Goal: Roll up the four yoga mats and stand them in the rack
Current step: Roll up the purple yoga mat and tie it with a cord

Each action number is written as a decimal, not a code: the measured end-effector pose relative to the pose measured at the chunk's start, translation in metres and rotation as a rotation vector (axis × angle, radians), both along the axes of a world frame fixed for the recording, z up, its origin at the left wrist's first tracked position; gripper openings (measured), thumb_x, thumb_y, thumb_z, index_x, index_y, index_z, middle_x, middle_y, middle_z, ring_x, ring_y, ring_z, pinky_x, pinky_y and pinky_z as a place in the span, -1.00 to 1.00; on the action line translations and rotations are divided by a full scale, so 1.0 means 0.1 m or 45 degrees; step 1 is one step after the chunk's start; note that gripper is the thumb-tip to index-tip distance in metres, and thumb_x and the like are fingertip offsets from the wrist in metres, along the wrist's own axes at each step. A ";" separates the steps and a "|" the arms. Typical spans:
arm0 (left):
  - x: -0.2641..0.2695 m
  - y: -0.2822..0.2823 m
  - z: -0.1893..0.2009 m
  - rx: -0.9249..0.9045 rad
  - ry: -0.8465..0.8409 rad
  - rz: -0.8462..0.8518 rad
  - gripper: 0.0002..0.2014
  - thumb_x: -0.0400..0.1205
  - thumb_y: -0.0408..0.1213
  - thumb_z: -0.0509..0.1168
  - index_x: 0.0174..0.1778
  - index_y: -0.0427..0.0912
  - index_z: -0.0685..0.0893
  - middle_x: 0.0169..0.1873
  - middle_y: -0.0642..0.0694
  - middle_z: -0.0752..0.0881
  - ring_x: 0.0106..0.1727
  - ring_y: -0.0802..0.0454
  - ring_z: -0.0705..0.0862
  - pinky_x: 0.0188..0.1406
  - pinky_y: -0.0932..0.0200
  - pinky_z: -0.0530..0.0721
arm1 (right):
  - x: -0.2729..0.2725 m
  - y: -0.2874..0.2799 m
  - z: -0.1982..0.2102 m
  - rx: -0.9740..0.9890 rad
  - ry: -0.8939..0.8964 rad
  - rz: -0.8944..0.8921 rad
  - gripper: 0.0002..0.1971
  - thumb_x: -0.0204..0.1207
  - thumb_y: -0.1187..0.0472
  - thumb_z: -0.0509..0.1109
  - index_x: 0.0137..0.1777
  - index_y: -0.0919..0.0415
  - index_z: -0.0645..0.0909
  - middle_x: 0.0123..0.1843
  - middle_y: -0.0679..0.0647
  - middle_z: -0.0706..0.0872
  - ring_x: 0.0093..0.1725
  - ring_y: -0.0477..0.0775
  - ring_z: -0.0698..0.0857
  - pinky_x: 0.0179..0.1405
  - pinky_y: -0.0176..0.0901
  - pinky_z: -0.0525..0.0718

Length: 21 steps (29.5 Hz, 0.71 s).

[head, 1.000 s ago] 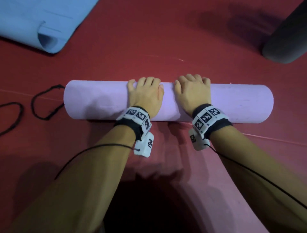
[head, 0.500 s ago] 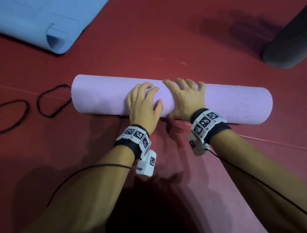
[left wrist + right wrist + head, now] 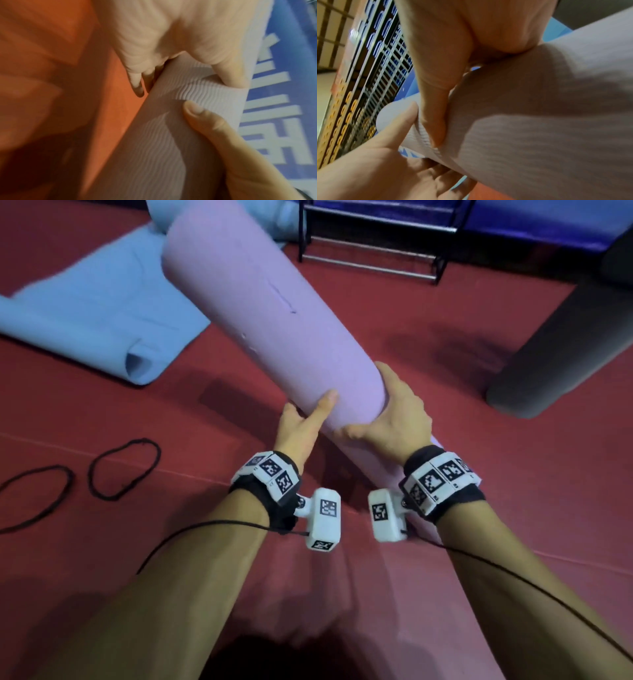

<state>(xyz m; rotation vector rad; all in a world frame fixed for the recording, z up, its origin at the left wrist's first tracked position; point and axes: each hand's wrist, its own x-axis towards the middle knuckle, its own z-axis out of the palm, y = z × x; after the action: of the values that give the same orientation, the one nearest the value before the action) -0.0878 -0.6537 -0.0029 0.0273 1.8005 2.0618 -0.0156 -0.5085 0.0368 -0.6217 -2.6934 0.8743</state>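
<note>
The rolled purple mat (image 3: 274, 313) is off the floor and tilted, its far end up toward the upper left and its near end low by my right wrist. My left hand (image 3: 301, 422) grips it from the left, thumb on top. My right hand (image 3: 397, 412) grips the right side, thumb across the roll. In the left wrist view, my left hand (image 3: 163, 33) wraps the ribbed mat (image 3: 154, 142). The right wrist view shows my right hand (image 3: 445, 40) on the mat (image 3: 539, 121) with my left hand (image 3: 376, 169) just below. The black metal rack (image 3: 370, 244) stands at the top.
A blue mat (image 3: 102, 302) lies partly unrolled on the red floor (image 3: 445, 354) at the left, its corner curled. Two black band loops (image 3: 123, 467) lie at the left. A grey cylinder (image 3: 565, 337) slants in at the right. Blue padding sits behind the rack.
The purple roll lay flat on the floor under both palms; now both hands hold it and have lifted it, tilted toward the rack. The view has risen and shows the rack.
</note>
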 end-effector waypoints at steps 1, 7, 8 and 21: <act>-0.07 0.06 0.16 0.051 0.020 -0.006 -0.13 0.29 0.18 0.62 0.42 -0.15 0.48 0.24 -0.01 0.76 0.24 0.09 0.74 0.38 -0.13 0.63 | -0.01 0.04 0.12 -0.115 0.081 0.006 0.08 -0.09 -0.30 0.65 0.53 -0.35 0.29 0.41 -0.16 0.60 0.35 0.13 0.60 0.29 0.24 0.61; -0.36 0.44 1.12 0.065 0.341 -0.063 0.01 0.22 -0.20 0.74 0.53 -0.22 0.35 0.32 -0.03 0.67 0.24 0.20 0.70 0.24 0.16 0.69 | -0.11 0.34 0.81 -0.464 0.358 0.054 0.04 0.02 0.04 0.83 0.40 -0.19 0.20 0.33 -0.17 0.53 0.26 -0.23 0.58 0.21 -0.08 0.67; -0.39 0.47 1.22 0.041 0.401 -0.078 0.00 0.24 -0.25 0.74 0.54 -0.22 0.34 0.34 -0.02 0.65 0.26 0.22 0.68 0.24 0.20 0.68 | -0.13 0.40 0.89 -0.467 0.371 0.069 0.08 0.01 0.06 0.84 0.42 -0.14 0.17 0.37 -0.13 0.50 0.29 -0.22 0.57 0.27 -0.06 0.66; -0.94 0.63 2.13 0.006 0.826 -0.314 0.04 0.33 -0.08 0.66 0.66 0.06 0.21 0.42 0.25 0.52 0.37 0.43 0.54 0.35 0.33 0.57 | -0.59 0.71 1.75 -0.568 0.647 0.192 0.21 0.23 0.20 0.78 0.71 0.09 -0.02 0.57 -0.14 0.41 0.52 -0.19 0.50 0.51 -0.03 0.55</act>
<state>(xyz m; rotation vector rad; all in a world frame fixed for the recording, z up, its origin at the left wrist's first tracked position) -0.1818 -0.5907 0.2099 0.9673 2.0026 2.0068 -0.0748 -0.4374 0.2122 -0.2252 -2.1173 1.4661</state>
